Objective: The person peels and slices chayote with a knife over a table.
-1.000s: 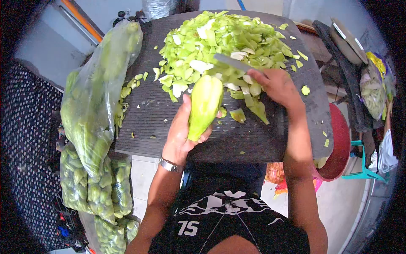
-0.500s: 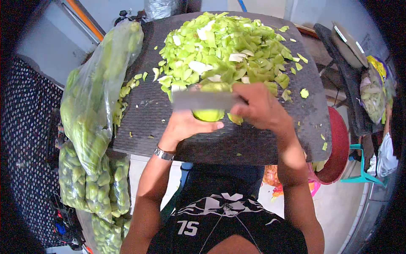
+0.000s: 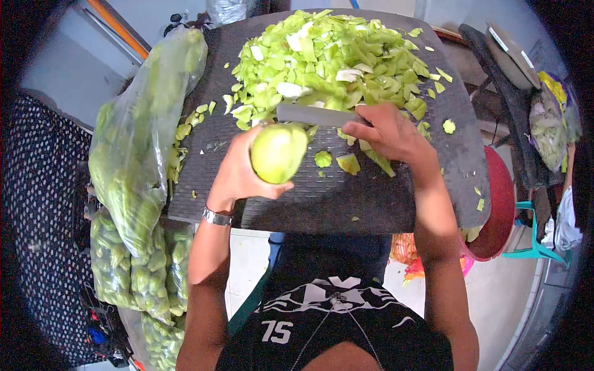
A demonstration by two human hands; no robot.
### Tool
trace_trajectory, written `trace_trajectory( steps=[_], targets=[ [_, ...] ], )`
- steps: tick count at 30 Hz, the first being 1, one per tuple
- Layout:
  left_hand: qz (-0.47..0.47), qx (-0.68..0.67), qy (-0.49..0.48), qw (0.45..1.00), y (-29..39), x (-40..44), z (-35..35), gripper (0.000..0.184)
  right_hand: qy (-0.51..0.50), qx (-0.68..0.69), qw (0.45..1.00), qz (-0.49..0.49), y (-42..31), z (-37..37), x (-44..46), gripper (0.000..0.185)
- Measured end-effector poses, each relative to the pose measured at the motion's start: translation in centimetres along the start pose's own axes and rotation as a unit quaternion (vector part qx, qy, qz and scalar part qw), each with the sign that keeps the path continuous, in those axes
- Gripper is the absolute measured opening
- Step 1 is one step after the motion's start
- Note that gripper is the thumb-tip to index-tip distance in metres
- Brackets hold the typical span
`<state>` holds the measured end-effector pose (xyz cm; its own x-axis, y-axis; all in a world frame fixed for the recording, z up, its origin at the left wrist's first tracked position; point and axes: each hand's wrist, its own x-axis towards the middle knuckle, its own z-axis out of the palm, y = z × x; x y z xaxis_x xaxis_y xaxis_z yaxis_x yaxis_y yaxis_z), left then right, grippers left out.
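Note:
My left hand (image 3: 234, 166), a metal watch band at its wrist, is wrapped round a pale green chayote (image 3: 275, 154), its rounded end turned up towards me. In my right hand (image 3: 393, 133) is a kitchen knife (image 3: 315, 115), its broad grey blade pointing left just above the chayote. Fingers hide the knife's handle. Beyond the blade, a large heap of green peelings (image 3: 334, 62) covers the far half of the dark ribbed table (image 3: 278, 213). A small scalloped green slice (image 3: 323, 159) lies between my hands, beside a flat cut piece (image 3: 348, 164).
A long clear plastic bag (image 3: 133, 148) of green vegetables leans over the table's left edge. More filled bags (image 3: 127, 266) are stacked below it. At the right stand a red tub (image 3: 498, 204) and a teal stool (image 3: 532, 232). Scraps lie scattered on the tabletop.
My left hand has moved left with the chayote and tipped its round end up. The knife, blurred across the chayote before, is now higher and further right. The scalloped slice on the table has come into view.

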<state>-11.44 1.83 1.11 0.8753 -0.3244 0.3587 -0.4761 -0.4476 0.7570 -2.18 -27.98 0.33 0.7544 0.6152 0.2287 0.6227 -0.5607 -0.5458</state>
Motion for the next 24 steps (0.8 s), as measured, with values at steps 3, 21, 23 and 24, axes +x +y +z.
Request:
trace_trajectory(
  steps=[3,21,23,24],
  targets=[
    [-0.033,-0.047,0.0,0.998,-0.4,-0.7,1.1,0.078,0.033,0.063,0.997,-0.036,-1.3,0.2,0.1,0.068],
    [0.003,0.076,-0.068,0.995,2.1,-0.1,3.1,0.086,-0.086,0.032,0.989,0.119,-3.1,0.7,0.1,0.066],
    [-0.019,0.036,-0.045,0.998,2.1,-0.2,3.2,0.086,-0.057,-0.036,0.995,0.075,-0.8,0.5,-0.2,0.057],
    [-0.062,-0.054,-0.02,0.996,1.9,-0.3,3.2,0.083,-0.059,-0.101,0.992,0.04,1.2,0.9,-0.3,0.042]
  ],
)
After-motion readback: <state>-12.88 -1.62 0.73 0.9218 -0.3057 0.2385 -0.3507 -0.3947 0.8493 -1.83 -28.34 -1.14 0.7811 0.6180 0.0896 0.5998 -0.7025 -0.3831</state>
